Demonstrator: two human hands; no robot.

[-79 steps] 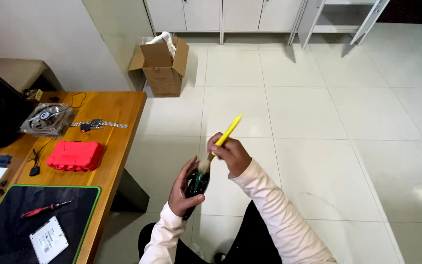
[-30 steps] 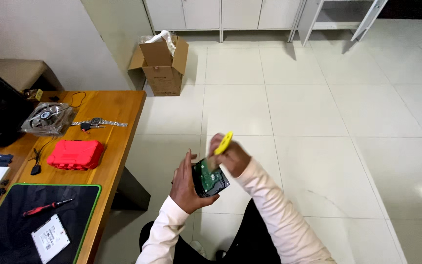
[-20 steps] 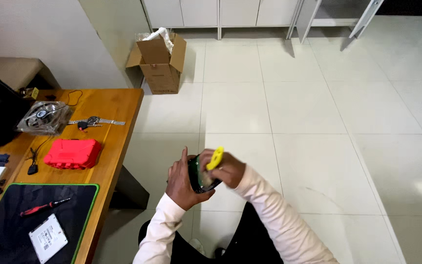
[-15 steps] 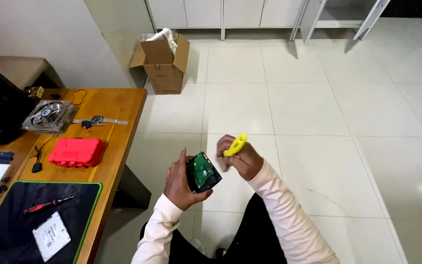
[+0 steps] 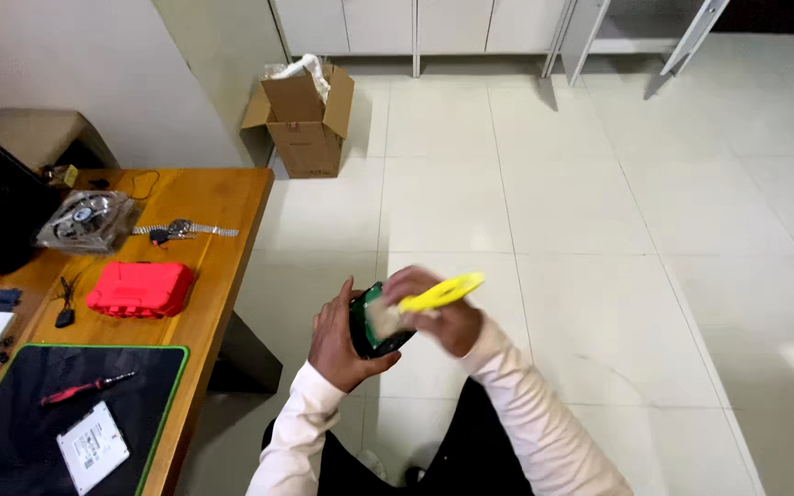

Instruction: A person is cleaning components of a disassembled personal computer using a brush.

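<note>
Hard drive (image 5: 377,321), a dark slab with a green circuit board showing on one face, sat in the left hand (image 5: 340,338), held over the tiled floor (image 5: 544,184) in front of the seated person's lap and well apart from the worktop (image 5: 218,230). That hand was clamped around its lower edge, fingers wrapped beneath and thumb up the near side. The right hand (image 5: 438,317) was closed around a yellow tool (image 5: 443,292) (its working end too blurred to make out) and seemed to press a small pale patch, perhaps a cloth, against the board.

With nothing under the drive but bare tile, a slip of the left hand's hold would likely have dropped it hard onto the floor. Firm rubbing could also have pushed it sideways out of that grip, or caught a part on the board.

Both forearms, in pale sleeves, converged from below, wrists bent inward. On the worktop lay a red case (image 5: 140,288), a black mat (image 5: 48,422) with a red screwdriver (image 5: 85,389), and a cooling fan (image 5: 85,220).
</note>
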